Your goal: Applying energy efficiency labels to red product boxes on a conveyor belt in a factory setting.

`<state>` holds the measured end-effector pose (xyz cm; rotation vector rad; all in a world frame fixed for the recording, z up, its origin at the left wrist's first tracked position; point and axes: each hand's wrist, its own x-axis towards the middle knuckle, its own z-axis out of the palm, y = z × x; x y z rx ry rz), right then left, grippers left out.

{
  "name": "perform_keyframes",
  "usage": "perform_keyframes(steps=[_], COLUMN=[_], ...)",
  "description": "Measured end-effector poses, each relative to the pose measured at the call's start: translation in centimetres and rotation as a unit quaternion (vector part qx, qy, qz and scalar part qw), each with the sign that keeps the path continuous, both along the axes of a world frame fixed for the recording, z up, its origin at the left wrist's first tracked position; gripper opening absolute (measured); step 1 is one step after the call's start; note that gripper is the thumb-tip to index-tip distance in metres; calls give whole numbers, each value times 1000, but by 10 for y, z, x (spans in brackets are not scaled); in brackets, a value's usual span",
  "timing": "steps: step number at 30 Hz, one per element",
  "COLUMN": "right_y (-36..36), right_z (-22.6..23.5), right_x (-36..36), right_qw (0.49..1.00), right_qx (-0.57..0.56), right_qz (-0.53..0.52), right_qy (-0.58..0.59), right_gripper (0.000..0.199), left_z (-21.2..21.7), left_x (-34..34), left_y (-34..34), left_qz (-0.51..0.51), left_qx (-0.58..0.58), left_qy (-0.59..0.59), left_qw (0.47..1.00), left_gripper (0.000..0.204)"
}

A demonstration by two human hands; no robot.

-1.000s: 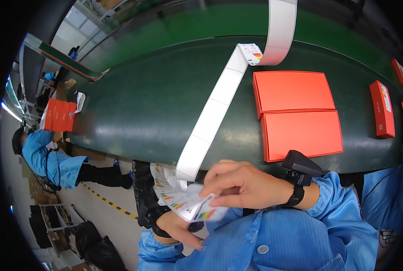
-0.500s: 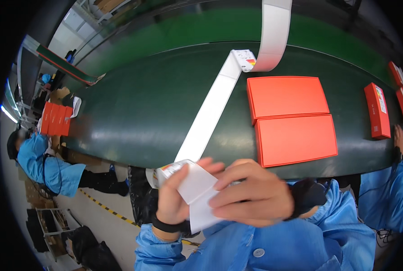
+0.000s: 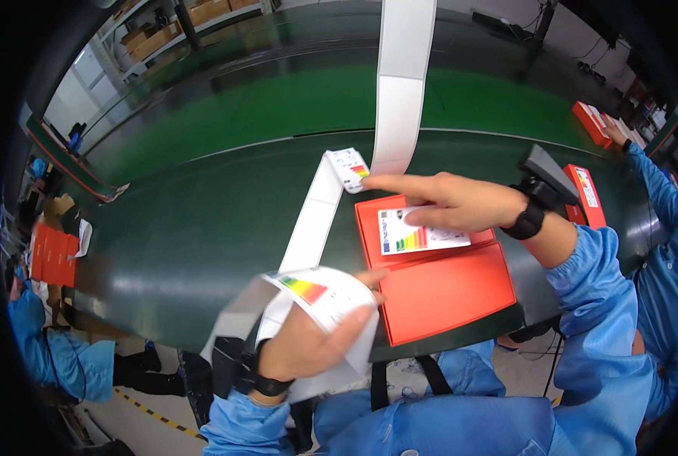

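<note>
Two red boxes lie one behind the other on the dark green work surface, the far box and the near box. A white label with coloured bars is flat on the far box. Over it is my right hand, its index finger stretched left and another fingertip on the label. My left hand holds a looped label strip by thumb and fingers, and its outstretched fingers reach the near box's left edge. Pale backing hangs, blurred, around that hand. The strip's white length runs back to a folded label stack.
A wide white strip rises behind the folded stack. Another red box stands at the right, near a co-worker's sleeve and more red boxes. Stacked red boxes are at the left end, beside another person.
My hands have parted from in front of my body. The right moved out over the far box, where a label now lies; the left keeps the strip. The view has shifted.
</note>
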<state>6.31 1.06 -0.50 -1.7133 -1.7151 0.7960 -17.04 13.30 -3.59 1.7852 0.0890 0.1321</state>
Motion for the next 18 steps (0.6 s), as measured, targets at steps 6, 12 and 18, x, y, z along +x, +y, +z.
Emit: perform_keyframes(steps=[6,12,18], right_y=[23,26,29], right_z=[-14,-11,-8], right_x=[11,14,15], right_qw=[996,990,988], right_qx=[-79,-140,-156], right_qz=[6,-9,-9], right_qy=[-47,-13,5], right_gripper=[66,68,67], left_z=[-31,-40,-41], left_x=[20,24,27], left_y=[7,7,11], left_qz=[-40,-32,-29], left_qx=[183,135,121], left_qy=[-46,-43,-49], left_qw=[981,989,991], left_gripper=[25,21,19])
